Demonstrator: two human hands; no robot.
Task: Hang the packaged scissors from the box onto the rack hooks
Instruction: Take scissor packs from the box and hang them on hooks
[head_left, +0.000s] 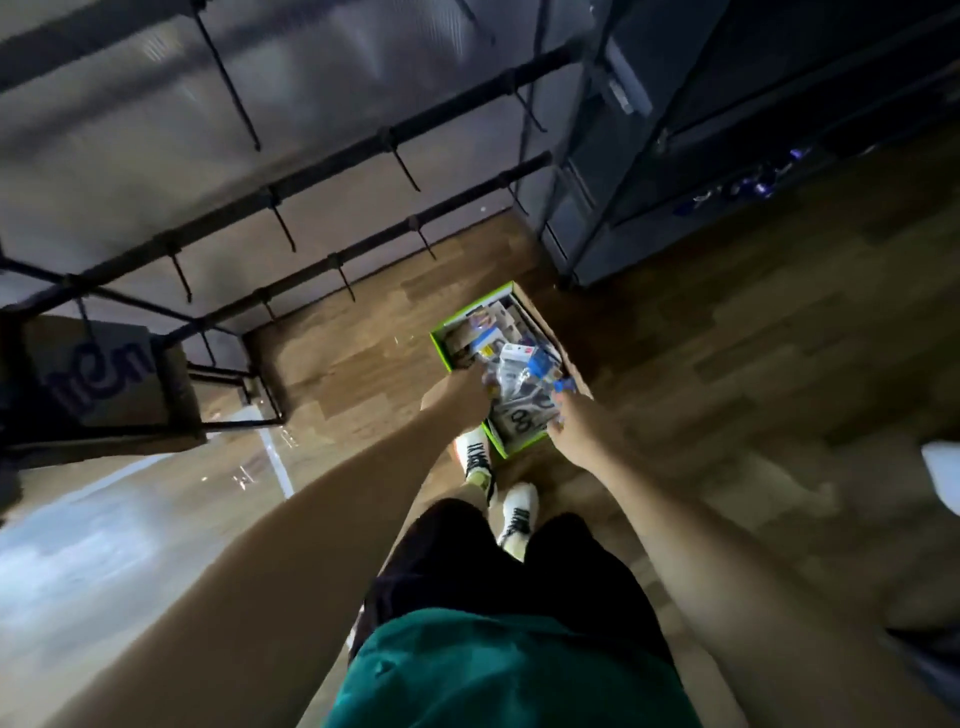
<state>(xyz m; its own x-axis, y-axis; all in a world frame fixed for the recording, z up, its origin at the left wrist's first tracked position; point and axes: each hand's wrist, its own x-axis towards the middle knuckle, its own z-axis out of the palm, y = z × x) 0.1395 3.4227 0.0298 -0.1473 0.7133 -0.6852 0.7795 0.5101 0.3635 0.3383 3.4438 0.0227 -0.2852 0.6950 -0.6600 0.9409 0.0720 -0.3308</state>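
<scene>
An open green-rimmed box (440, 347) stands on the wooden floor, filled with several packaged scissors (521, 419). My left hand (464, 393) reaches into the box's left side, its fingers buried among the packs and blurred. My right hand (577, 427) is at the box's right side, fingers curled on a clear pack with blue-handled scissors (535, 370) that lies on top of the pile. The black rack (363, 150) with its bare hooks (282, 229) rises to the upper left, above the box.
A cardboard box with purple lettering (104, 374) sits in the rack's base at left. Dark shelving (649, 156) stands to the right of the box. My white shoes (478, 457) are just in front of the box on the floor.
</scene>
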